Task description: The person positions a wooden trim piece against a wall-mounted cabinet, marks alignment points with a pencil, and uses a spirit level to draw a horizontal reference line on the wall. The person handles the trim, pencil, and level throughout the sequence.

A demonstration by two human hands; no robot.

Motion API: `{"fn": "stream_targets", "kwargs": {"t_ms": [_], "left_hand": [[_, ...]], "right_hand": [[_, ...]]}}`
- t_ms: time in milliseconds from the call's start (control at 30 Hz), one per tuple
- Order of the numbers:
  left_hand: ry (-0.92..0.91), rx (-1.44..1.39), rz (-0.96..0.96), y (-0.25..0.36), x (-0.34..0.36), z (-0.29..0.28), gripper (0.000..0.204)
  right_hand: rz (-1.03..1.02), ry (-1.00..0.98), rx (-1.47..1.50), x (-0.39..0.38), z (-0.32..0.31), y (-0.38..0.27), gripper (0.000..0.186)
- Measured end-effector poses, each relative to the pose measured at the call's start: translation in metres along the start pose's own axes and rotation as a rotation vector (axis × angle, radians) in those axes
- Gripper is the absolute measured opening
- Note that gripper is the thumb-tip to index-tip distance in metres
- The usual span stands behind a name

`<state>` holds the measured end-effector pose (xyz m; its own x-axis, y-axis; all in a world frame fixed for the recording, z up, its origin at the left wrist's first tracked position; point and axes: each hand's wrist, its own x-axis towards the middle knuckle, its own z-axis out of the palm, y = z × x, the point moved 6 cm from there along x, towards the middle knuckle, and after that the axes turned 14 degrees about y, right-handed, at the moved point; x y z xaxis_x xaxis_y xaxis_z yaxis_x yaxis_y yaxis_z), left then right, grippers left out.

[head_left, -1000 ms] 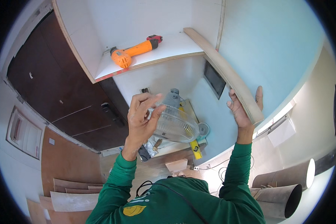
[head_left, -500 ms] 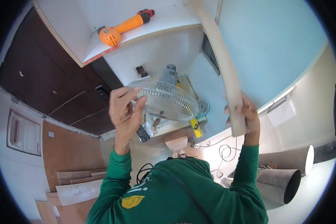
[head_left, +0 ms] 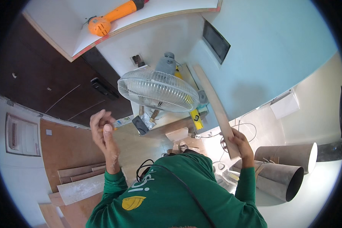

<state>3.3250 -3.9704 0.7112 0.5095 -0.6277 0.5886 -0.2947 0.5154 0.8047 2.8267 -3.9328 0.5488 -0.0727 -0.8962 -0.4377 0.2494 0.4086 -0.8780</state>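
Observation:
My left hand (head_left: 104,136) is raised at left with curled fingers and thumb; a small orange sliver shows beside it, too hidden to name. My right hand (head_left: 241,146) is closed on the lower end of a long, narrow wooden strip (head_left: 212,98), slanting up toward the wall corner. Between my hands stands a wire-caged fan (head_left: 155,89), with a grey device (head_left: 165,64) behind it. Under the fan, a board (head_left: 167,119) bears a yellow level (head_left: 196,121), a dark flat item (head_left: 140,125) and tools with wooden handles.
An orange power tool (head_left: 99,26) lies on an overhead shelf (head_left: 159,7). A dark door (head_left: 34,76) stands left, plywood sheets (head_left: 79,186) below it. Rolled sheets (head_left: 281,182), cables (head_left: 250,127) and another fan (head_left: 228,176) are at lower right. A recessed dark panel (head_left: 216,40) sits in the wall.
The wooden strip has come down and away from the shelf, held by my right hand, which moved lower. My left hand has moved down and left, away from the fan cage.

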Motion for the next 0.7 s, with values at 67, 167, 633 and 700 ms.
{"fn": "stream_targets", "kwargs": {"t_ms": [67, 167, 633, 700], "left_hand": [[-0.037, -0.185, -0.138, 0.003, -0.003, 0.024, 0.041], [-0.101, -0.307, -0.203, 0.009, -0.008, 0.045, 0.041], [-0.092, 0.055, -0.304, -0.017, -0.06, -0.024, 0.036], [-0.118, 0.089, -0.313, -0.012, -0.056, -0.022, 0.035]], "right_hand": [[0.02, -0.013, -0.009, 0.055, 0.004, 0.012, 0.058], [0.104, -0.083, 0.075, 0.137, 0.01, 0.02, 0.053], [0.106, -0.003, 0.967, 0.156, 0.031, 0.079, 0.08], [0.132, 0.011, 1.063, 0.151, 0.034, 0.084, 0.08]]}}
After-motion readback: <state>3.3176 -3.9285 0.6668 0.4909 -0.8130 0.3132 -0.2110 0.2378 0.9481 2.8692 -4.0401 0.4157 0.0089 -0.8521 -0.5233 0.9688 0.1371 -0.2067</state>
